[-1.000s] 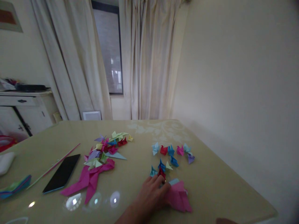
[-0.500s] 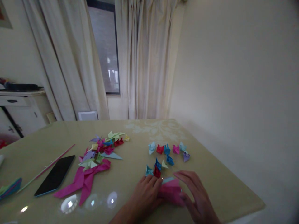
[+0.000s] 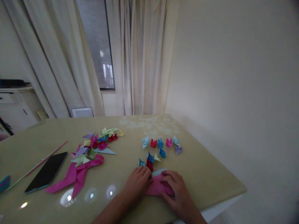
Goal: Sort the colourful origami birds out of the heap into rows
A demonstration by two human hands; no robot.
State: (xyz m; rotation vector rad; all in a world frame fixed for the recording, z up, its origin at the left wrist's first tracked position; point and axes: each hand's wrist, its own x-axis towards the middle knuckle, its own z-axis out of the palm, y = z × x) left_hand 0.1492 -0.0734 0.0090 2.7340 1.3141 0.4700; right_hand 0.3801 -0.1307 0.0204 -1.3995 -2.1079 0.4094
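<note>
Pink origami paper (image 3: 156, 186) lies on the table between my hands, with a pale blue strip of paper (image 3: 158, 172) showing along its far edge. My left hand (image 3: 138, 181) rests on its left side, fingers together and bent over the edge. On the right side, my right hand (image 3: 174, 189) pinches a folded flap, thumb below and fingers above. Just beyond my left fingertips sit a small red folded paper bird (image 3: 149, 164), a teal one (image 3: 141, 162) and a blue one (image 3: 150, 157).
A row of small paper birds (image 3: 160, 143) stands farther back. Left of centre is a pile of coloured folded papers (image 3: 93, 146) with a large pink folded figure (image 3: 77, 174). A black phone (image 3: 46, 172) and a thin pink-green stick (image 3: 38, 165) lie beyond it. The table's right edge runs near a wall.
My view has shifted to the right, so the table things appear farther left. My right hand has closed in from beside the pink paper onto its right side.
</note>
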